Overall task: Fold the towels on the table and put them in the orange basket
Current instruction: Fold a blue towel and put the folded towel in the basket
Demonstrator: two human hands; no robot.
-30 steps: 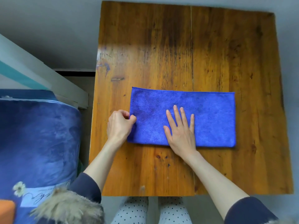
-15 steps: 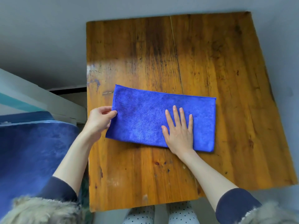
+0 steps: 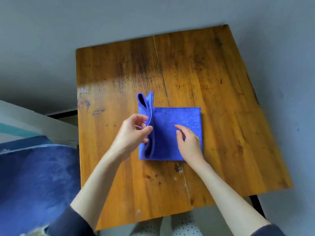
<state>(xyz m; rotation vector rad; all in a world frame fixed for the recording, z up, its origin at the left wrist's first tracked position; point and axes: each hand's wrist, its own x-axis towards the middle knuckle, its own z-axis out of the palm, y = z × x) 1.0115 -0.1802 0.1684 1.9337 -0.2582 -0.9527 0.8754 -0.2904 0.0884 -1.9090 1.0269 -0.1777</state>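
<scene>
A blue towel (image 3: 172, 133) lies near the middle of the wooden table (image 3: 221, 99). Its left half stands up on edge, lifted over the right half. My left hand (image 3: 131, 133) pinches that raised edge between thumb and fingers. My right hand (image 3: 189, 142) rests on the flat right part of the towel, fingers loosely spread and slightly lifted. The orange basket is not in view.
A blue blanket-covered surface (image 3: 34, 176) sits to the left of the table, below a white and teal ledge (image 3: 34, 123). Grey floor surrounds the table. My knees in dotted trousers (image 3: 167, 227) show under the near edge.
My left hand has lifted the towel's left end and carried it rightward, so the long rectangle is now half folded. My right hand has slid right and its fingers have lifted. The view has shifted.
</scene>
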